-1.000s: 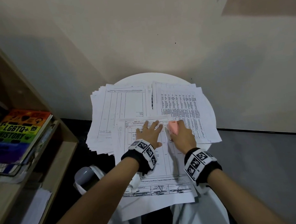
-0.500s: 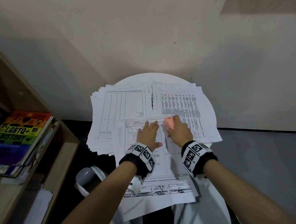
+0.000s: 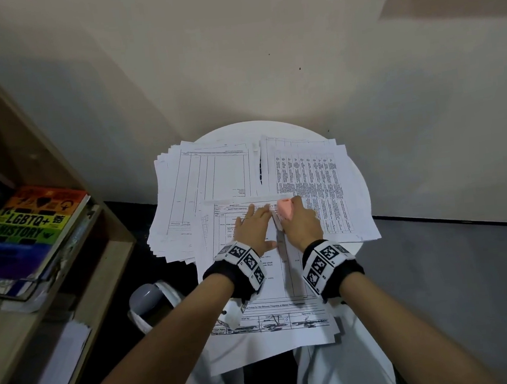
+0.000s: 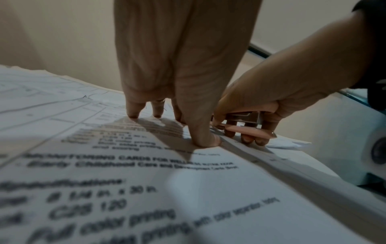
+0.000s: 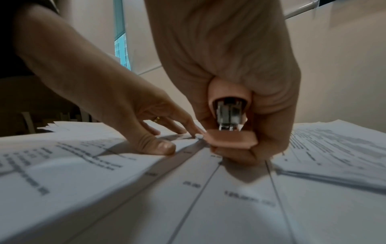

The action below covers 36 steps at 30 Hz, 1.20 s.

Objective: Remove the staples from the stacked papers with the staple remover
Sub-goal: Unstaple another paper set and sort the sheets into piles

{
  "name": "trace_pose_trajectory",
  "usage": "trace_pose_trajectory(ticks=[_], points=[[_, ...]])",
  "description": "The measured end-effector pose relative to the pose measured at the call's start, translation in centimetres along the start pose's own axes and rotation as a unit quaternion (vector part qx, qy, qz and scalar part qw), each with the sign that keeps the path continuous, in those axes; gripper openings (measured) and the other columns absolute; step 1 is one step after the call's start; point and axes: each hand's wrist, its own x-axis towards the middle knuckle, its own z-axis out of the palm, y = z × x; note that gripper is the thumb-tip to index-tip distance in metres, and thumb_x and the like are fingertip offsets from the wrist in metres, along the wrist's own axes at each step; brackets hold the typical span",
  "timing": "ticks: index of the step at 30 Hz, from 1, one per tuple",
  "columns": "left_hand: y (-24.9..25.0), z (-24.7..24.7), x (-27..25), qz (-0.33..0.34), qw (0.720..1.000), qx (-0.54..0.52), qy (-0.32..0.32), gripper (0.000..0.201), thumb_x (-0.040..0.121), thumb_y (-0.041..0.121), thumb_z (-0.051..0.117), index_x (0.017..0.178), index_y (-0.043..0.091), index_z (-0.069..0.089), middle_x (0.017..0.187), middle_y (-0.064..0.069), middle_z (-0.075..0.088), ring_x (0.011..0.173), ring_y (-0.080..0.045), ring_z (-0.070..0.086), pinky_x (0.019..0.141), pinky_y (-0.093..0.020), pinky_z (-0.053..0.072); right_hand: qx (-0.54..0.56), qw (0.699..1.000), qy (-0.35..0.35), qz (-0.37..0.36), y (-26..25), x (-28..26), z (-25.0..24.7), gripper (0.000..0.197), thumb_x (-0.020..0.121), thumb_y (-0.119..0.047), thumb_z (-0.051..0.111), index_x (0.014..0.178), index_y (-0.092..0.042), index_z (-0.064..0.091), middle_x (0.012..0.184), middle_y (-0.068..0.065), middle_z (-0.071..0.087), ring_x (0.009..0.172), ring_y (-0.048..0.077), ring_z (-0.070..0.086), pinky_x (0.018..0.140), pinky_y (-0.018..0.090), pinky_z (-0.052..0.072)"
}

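Pink staple remover (image 3: 285,209) — inside right grip (image 3: 300,224)

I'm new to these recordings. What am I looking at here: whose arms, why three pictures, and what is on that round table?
No machine: a person works with bare hands, with marker bands on the wrists. The wide picture comes from a camera on their head; the two close ones come from cameras on each wrist, looking along the fingers. On the round white table lie printed paper stacks, with one set of sheets pulled nearest. The left hand presses flat on that set. The right hand grips a pink staple remover, its metal end down at the paper. A shelf with books stands at the left.
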Motion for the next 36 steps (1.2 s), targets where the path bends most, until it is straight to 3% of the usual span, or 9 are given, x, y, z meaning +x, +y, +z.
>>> trace_pose_trajectory(ticks=[9,15,20,25,28,30,32,34,36], points=[[0.0,0.3,0.3,-0.003,1.0,-0.01,0.011,0.078,0.087,0.026,0.064,0.149,0.011,0.019,0.159,0.0,0.012,0.148,-0.026,0.001,0.116,-0.055,0.011,-0.046,0.996,0.046,-0.064,-0.5,0.3,0.7,0.053,0.094,-0.016,0.051,0.142,-0.023,0.03,0.115,0.015,0.055,0.096,0.031,0.059,0.07,0.035,0.043],[-0.1,0.5,0.3,0.003,0.999,-0.032,0.035,0.075,0.085,0.024,0.066,0.147,0.012,0.025,0.155,-0.002,0.019,0.148,-0.024,0.005,0.117,-0.053,0.012,-0.044,0.998,0.035,-0.024,-1.2,1.2,0.6,0.046,0.095,-0.026,0.05,0.136,-0.012,0.034,0.115,0.018,0.06,0.101,0.035,0.06,0.076,0.04,0.048],[-0.5,0.8,0.5,0.006,0.998,-0.042,0.036,0.074,0.085,0.027,0.067,0.145,0.01,0.028,0.154,-0.003,0.02,0.148,-0.025,0.006,0.117,-0.054,0.013,-0.071,0.99,0.066,-0.105,-1.2,1.3,0.5,0.043,0.095,-0.03,0.051,0.135,-0.024,0.036,0.105,0.012,0.061,0.089,0.031,0.063,0.071,0.037,0.05],[-0.7,1.0,0.6,0.016,0.998,-0.052,0.045,0.069,0.084,0.025,0.067,0.143,0.011,0.034,0.153,-0.002,0.024,0.147,-0.025,0.009,0.116,-0.055,0.014,-0.005,0.999,0.031,-0.026,-2.5,2.9,-0.1,0.046,0.095,-0.031,0.05,0.134,-0.011,0.035,0.116,0.018,0.06,0.101,0.035,0.061,0.079,0.041,0.049],[-1.0,0.8,0.9,0.023,0.998,-0.049,0.044,0.058,0.086,0.023,0.064,0.137,0.01,0.041,0.145,-0.006,0.035,0.142,-0.026,0.021,0.114,-0.055,0.022,0.033,0.998,0.031,-0.052,-2.9,2.2,-0.2,0.041,0.094,-0.033,0.053,0.129,-0.019,0.038,0.112,0.013,0.063,0.094,0.032,0.064,0.075,0.038,0.052],[-1.3,0.6,1.0,0.039,0.992,-0.095,0.078,0.033,0.094,0.018,0.052,0.125,0.006,0.051,0.13,-0.012,0.049,0.125,-0.029,0.042,0.105,-0.051,0.035,0.059,0.995,0.039,-0.069,-2.5,1.3,-0.3,0.039,0.093,-0.03,0.054,0.128,-0.022,0.038,0.11,0.012,0.064,0.091,0.032,0.064,0.074,0.037,0.052],[-1.4,0.1,0.6,0.03,0.958,-0.247,0.144,0.027,0.1,0.02,0.04,0.115,0.003,0.056,0.111,-0.015,0.061,0.102,-0.029,0.058,0.09,-0.045,0.047,0.089,0.992,0.052,-0.079,-2.1,0.3,-0.7,0.042,0.092,-0.026,0.055,0.13,-0.024,0.037,0.109,0.013,0.065,0.089,0.031,0.064,0.074,0.037,0.051],[-1.1,-0.5,0.0,-0.002,0.888,-0.411,0.207,0.032,0.101,0.027,0.038,0.116,0.005,0.055,0.105,-0.011,0.065,0.09,-0.023,0.064,0.079,-0.035,0.055,0.106,0.988,0.059,-0.098,-2.2,-0.7,-0.9,0.045,0.091,-0.022,0.057,0.131,-0.025,0.036,0.106,0.011,0.066,0.086,0.03,0.063,0.069,0.033,0.048],[-0.5,-1.0,-0.9,-0.02,0.817,-0.523,0.243,0.027,0.098,0.023,0.048,0.117,0.006,0.055,0.101,-0.007,0.062,0.077,-0.016,0.065,0.067,-0.024,0.056,0.124,0.984,0.064,-0.111,-2.5,-1.6,-1.2,0.045,0.091,-0.024,0.057,0.131,-0.026,0.037,0.104,0.011,0.065,0.085,0.029,0.063,0.067,0.034,0.049]])
